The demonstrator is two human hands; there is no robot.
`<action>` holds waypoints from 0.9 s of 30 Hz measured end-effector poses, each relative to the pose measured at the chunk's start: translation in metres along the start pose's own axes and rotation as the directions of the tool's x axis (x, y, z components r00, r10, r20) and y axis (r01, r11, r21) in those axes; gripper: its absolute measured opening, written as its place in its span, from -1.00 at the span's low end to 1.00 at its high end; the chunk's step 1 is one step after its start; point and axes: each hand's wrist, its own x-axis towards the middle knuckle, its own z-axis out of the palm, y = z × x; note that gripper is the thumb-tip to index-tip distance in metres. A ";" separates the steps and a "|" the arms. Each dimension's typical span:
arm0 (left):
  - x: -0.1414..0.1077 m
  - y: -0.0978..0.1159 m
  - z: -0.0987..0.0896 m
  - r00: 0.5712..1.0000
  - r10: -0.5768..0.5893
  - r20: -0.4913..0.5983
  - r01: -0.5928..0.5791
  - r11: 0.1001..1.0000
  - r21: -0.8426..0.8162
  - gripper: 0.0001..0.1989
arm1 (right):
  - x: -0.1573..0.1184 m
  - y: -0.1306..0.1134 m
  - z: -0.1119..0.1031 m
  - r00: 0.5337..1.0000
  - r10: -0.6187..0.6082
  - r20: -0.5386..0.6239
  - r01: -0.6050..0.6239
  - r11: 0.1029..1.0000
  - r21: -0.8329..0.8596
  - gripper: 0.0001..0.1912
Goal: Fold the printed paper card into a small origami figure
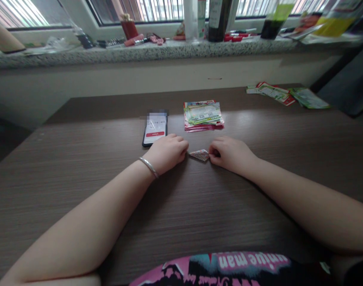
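Observation:
A small folded piece of printed paper (200,155), pointed at its left end, lies between my hands near the middle of the table. My right hand (230,154) pinches its right end between thumb and forefinger. At the pointed left end, the curled fingers of my left hand (171,151) are closed on the tip; the exact grip is partly hidden. A silver bangle (149,167) circles my left wrist. Just behind my left hand lies a phone (155,129) with a lit screen. A stack of colourful printed papers (203,115) sits beyond the folded piece.
More printed papers (276,93) lie spread at the table's far right corner. The brown wooden table (80,159) reaches to the wall. Above it, a granite windowsill (157,51) bears bottles, a red container (129,28) and small clutter.

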 end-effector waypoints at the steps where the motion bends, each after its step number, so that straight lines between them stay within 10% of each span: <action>1: 0.000 -0.003 0.000 1.000 -0.024 0.006 0.023 1.000 0.001 -0.87 | 0.000 0.000 0.000 1.000 0.001 0.002 -0.001 1.000 0.003 -0.89; 10: 0.000 0.014 0.003 0.983 0.058 -0.175 -0.104 0.959 -0.264 -0.83 | -0.001 0.000 0.001 1.000 -0.008 -0.011 0.008 1.000 0.023 -0.90; 27: -0.001 0.019 0.006 0.990 -0.127 -0.069 0.067 0.825 -0.561 -0.95 | -0.004 0.011 -0.001 0.928 -0.373 -0.026 0.374 0.924 0.077 -0.82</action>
